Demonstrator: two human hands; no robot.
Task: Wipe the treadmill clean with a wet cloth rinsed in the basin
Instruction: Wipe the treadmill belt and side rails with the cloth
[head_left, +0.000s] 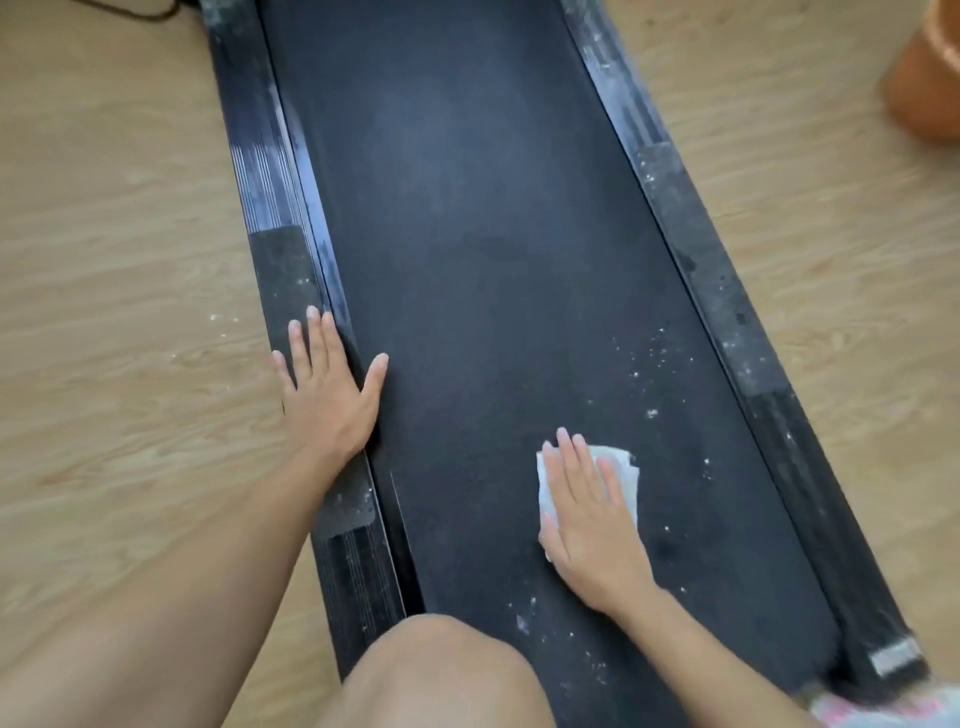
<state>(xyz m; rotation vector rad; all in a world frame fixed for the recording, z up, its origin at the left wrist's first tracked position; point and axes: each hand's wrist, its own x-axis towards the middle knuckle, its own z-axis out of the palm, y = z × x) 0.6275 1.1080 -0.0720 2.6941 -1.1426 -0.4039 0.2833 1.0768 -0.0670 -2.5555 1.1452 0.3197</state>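
- No text, brand, number or sign can be read anywhere in the head view.
- A small pale grey plate (894, 656) sits at the near end of the right side rail (727, 322) of the long black treadmill (493, 260). It is too blurred to tell whether it carries any lettering.
- The belt and both rails show only pale specks and smears, none forming letters or figures.

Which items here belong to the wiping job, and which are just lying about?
Job: treadmill, white cloth under the right hand, orange basin, left hand resting on the side rail.
Lying about: dark cable, blurred pink-and-white item.
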